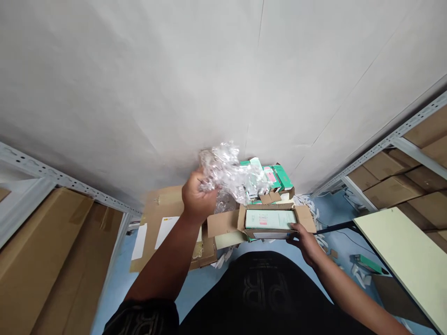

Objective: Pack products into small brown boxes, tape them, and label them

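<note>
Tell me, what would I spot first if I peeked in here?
The shiny crumpled clear plastic in the middle, scrunched up in the left hand. Just right of it, the right hand grips the near edge of an open cardboard box with a pale green packet lying inside. Big brown cartons fill the metal shelf on the left.

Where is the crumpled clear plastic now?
Head view, centre: the crumpled plastic is gripped in the left hand, above the open cardboard box the right hand touches.
</note>
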### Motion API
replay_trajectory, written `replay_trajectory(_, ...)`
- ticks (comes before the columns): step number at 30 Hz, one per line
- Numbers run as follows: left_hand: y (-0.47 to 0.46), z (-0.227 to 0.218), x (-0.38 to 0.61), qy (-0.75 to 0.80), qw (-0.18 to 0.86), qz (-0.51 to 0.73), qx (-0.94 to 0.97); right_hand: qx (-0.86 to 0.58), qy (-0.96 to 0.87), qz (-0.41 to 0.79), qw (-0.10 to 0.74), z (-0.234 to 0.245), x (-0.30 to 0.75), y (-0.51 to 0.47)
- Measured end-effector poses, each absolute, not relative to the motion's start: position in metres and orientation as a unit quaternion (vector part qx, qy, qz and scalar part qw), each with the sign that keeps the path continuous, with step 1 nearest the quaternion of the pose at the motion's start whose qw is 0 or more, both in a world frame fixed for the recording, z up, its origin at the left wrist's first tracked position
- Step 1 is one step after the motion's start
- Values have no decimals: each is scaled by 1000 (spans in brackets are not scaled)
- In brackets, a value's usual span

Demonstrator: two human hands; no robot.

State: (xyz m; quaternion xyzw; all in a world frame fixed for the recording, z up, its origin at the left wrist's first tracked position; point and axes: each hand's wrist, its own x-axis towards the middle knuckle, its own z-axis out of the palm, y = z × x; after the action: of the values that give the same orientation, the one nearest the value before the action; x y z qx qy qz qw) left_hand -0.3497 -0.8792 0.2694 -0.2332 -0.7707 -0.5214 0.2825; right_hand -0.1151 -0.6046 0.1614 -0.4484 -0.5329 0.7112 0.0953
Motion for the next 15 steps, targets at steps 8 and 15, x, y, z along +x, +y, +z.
replay_trajectory(8,-869,275,-382,-815,289,-467,-184,-445,-534,714,82,161,-112,-603)
replay_trajectory(15,-870,242,-419,-906,208,-293,-225,-447,-537,710,88,158,-111,-601)
